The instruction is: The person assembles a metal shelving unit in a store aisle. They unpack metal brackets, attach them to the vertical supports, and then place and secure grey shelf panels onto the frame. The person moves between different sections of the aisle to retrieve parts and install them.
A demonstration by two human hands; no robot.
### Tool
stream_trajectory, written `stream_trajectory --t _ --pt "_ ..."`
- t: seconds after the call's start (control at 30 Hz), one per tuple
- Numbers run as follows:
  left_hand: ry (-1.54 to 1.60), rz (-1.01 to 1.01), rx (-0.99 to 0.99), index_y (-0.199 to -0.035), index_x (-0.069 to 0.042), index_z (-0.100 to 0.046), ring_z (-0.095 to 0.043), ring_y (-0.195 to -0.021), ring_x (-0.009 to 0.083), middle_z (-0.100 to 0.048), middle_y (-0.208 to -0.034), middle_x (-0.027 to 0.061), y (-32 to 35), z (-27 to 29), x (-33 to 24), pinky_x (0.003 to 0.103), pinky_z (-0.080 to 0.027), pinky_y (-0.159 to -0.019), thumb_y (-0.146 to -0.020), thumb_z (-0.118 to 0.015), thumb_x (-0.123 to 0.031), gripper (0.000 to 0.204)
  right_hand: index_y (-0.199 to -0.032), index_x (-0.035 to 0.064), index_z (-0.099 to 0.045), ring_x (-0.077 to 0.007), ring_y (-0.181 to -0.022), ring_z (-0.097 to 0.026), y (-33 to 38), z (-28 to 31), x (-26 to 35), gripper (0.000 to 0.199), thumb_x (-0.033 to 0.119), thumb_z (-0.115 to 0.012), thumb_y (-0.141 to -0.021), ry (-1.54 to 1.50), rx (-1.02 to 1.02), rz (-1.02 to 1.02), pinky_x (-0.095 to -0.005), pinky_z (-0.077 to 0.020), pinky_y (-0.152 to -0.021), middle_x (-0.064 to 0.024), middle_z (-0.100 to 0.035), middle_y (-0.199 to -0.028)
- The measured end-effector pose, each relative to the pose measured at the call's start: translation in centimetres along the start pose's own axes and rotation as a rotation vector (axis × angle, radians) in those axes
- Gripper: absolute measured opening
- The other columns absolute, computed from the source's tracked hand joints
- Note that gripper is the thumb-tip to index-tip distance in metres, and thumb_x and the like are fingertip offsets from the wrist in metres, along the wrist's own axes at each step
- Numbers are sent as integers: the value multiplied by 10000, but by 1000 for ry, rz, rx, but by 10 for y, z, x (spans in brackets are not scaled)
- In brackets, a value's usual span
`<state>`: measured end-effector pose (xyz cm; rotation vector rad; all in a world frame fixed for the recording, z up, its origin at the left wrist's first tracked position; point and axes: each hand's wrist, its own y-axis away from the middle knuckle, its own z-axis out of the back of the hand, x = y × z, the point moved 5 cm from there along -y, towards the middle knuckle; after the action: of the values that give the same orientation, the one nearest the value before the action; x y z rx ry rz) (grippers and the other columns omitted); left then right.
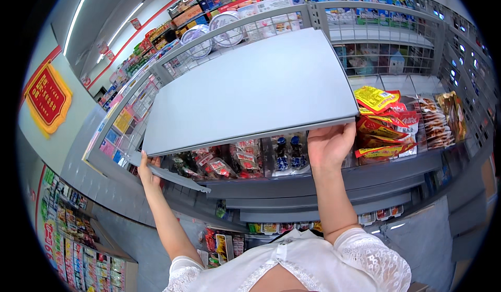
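A wide pale grey shelf board (250, 93) is held tilted in front of me, over the rack's goods. My left hand (148, 171) grips its near left corner, with the fingers partly hidden by the edge. Palm up, my right hand (331, 144) holds the front edge close to the right corner, its fingertips hidden under the board. Just below the left corner, a grey shelf bracket (180, 179) sticks out from the rack. Bagged snacks in red and clear wrapping (222, 166) lie under the board. Blue-patterned packs (288, 153) sit beside my right hand.
Yellow and red snack bags (383, 125) stand right of the board, with brown snack packs (438, 117) beyond. Wire mesh (386, 36) backs the rack, and round tubs (227, 28) show behind it. Lower grey shelves (313, 206) project below my arms. Another stocked shelf (78, 240) stands at lower left.
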<state>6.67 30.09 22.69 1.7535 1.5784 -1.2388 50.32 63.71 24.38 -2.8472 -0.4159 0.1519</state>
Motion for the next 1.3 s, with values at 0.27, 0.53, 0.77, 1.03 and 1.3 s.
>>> stream_trajectory --t 0.27,0.53,0.77,1.03,1.3 --pt "-144 -21 -69 -1027 -45 -588 -609 -744 127 -644 -877 27 -14 22 1 233 -446 -585 -891 -626 -331 319 -1185 106 -526 -158 -1052 -558 1 0 11 385 406 -465 -952 -26 42 -12 -343 -497 -853 -28 -576 -1163" --pt "-107 -34 -58 -1081 -44 -571 -613 -807 138 -640 -936 45 -8 11 1 222 -441 -570 -884 -635 -335 357 -1233 18 -497 -162 -1085 -534 -1 4 25 390 256 -566 -932 145 117 50 -335 -445 -939 -62 -561 -1179" --pt "-104 -21 -75 -1063 -41 -572 -619 -763 144 -641 -919 58 -4 5 3 201 -506 -564 -892 -630 -284 303 -1263 37 -464 -127 -1029 -527 -5 5 32 392 96 -601 -901 164 48 23 -300 -434 -915 -32 -567 -1111" --pt "-159 -48 -44 -1097 -30 -579 -581 -797 126 -625 -919 55 -5 6 1 225 -467 -598 -878 -643 -347 391 -1232 65 -457 -59 -833 -526 -4 8 31 386 95 -631 -889 275 45 1 -239 -458 -765 12 -563 -985" --pt "-183 -48 -99 -1045 -35 -589 -577 -726 121 -613 -864 42 0 0 3 213 -491 -592 -864 -658 -355 375 -1193 22 -477 -166 -1029 -556 -6 12 30 301 158 -559 -937 316 31 -17 -350 -475 -909 -70 -566 -1125"
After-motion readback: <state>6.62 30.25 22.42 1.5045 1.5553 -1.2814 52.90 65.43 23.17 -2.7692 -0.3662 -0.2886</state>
